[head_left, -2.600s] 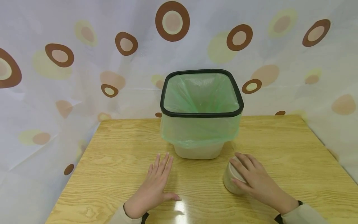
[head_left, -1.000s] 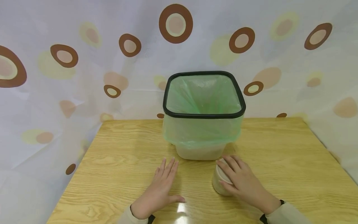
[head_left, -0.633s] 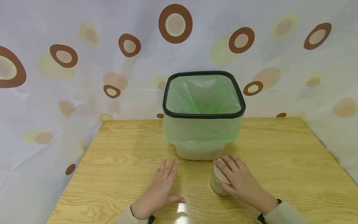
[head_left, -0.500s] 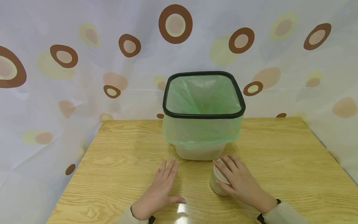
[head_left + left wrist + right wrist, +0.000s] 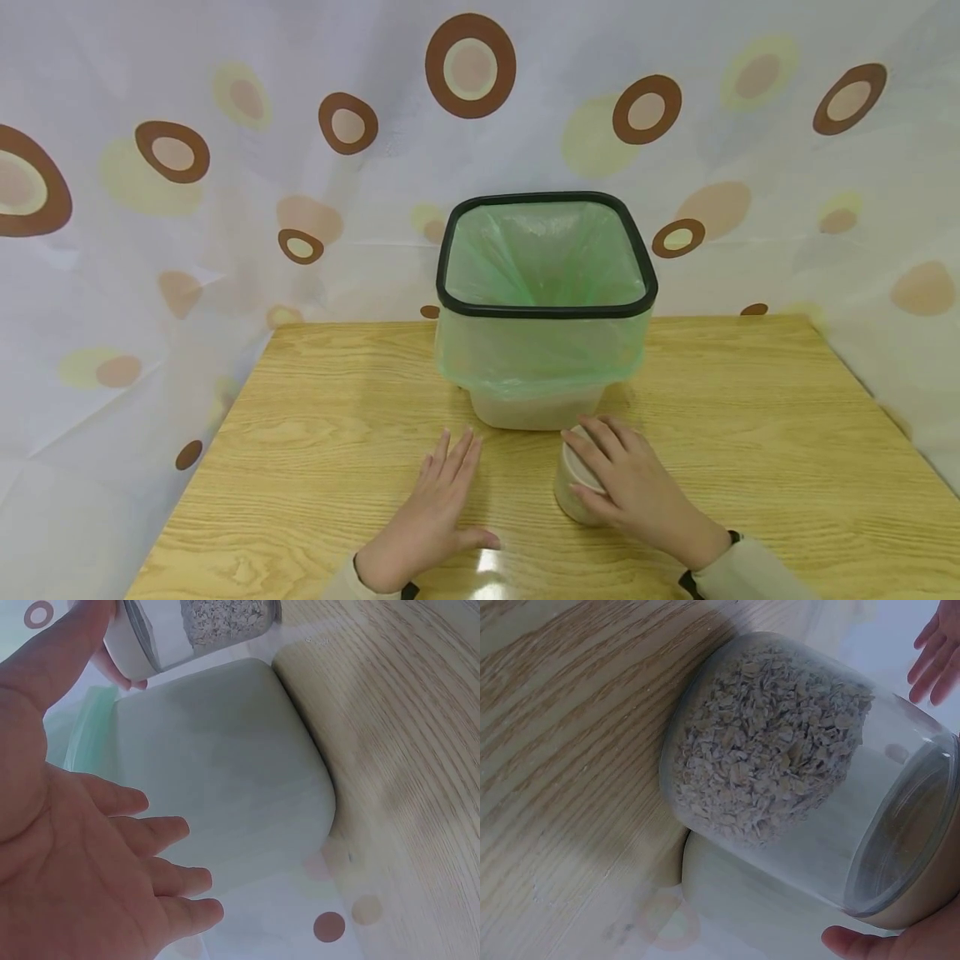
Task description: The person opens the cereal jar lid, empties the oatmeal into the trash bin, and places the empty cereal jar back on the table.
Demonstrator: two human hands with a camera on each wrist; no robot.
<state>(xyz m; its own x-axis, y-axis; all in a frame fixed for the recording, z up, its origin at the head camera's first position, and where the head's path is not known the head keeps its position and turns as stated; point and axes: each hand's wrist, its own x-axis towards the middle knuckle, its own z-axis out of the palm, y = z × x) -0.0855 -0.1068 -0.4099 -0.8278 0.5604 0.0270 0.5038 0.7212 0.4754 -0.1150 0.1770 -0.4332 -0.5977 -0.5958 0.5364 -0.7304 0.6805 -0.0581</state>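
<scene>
A glass jar [image 5: 567,493] partly filled with oat flakes [image 5: 765,742] stands upright on the wooden table, just in front of the bin. My right hand [image 5: 641,493] reaches over it from the right and grips it at the pale lid [image 5: 930,862], fingers over the top and thumb at the near side. To the left, my left hand [image 5: 427,521] is held with its fingers straight and the thumb spread, holding nothing. In the left wrist view its palm [image 5: 82,862] faces the camera, with the jar beyond the thumb.
A white waste bin [image 5: 536,408] with a black rim [image 5: 547,312] and a green plastic liner [image 5: 540,354] stands behind the hands, at the middle of the table [image 5: 337,392]. A white sheet [image 5: 247,192] with brown and yellow ovals hangs behind and at both sides.
My right hand has moved left with the jar, from the right of the bin to in front of its right corner. The left hand stays nearly still with its fingers straight.
</scene>
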